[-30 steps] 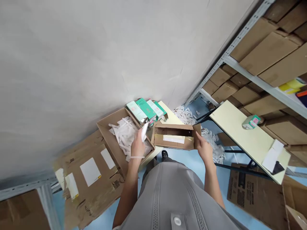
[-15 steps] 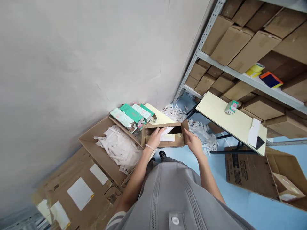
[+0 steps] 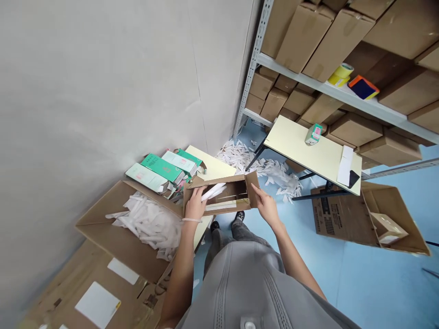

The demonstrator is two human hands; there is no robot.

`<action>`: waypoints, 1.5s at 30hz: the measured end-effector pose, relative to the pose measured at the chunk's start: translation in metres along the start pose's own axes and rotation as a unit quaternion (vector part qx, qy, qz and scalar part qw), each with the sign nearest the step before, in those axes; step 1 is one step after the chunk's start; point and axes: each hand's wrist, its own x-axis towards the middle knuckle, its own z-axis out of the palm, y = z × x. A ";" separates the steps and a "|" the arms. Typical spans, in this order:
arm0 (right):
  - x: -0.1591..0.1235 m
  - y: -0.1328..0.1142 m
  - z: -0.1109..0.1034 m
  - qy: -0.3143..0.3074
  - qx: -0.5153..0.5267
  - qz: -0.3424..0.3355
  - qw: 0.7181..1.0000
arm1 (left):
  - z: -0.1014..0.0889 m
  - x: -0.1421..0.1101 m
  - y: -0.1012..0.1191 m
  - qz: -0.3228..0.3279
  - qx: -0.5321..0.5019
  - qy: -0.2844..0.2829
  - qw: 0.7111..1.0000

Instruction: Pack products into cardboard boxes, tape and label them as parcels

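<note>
A small cardboard box (image 3: 228, 210) with raised flaps is in front of my body, its dark inside partly visible. At the left end of the box, my left hand (image 3: 195, 206) is closed around several slim white packets (image 3: 214, 191), which stick out over the opening. My right hand (image 3: 268, 209) has its fingers against the box's right flap (image 3: 252, 183), the thumb side hidden. Left of the box stands a larger open carton (image 3: 103, 219) holding a heap of white packets (image 3: 151, 224).
Green and white boxes (image 3: 163, 169) lie on a pale table (image 3: 214, 163) by the wall. Paper scraps (image 3: 240, 157) cover the floor behind. To the right stand a folding table (image 3: 291, 141) with a small green box (image 3: 313, 134), an open carton (image 3: 346, 219) and shelves of cartons.
My view has turned right. The small box is now tilted, showing more of its inside. My left hand has moved to the box's left end with the white packets.
</note>
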 end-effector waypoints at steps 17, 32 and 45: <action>0.054 0.088 -0.046 -0.038 0.522 0.055 0.851 | 0.033 0.011 0.064 0.054 -0.008 -0.197 0.979; 0.068 0.246 -0.160 0.277 0.476 0.203 0.810 | 0.135 0.213 0.311 0.435 0.221 -0.239 0.840; 0.185 0.376 -0.273 0.337 0.166 0.346 0.860 | 0.301 0.381 0.501 0.573 0.188 -0.347 0.718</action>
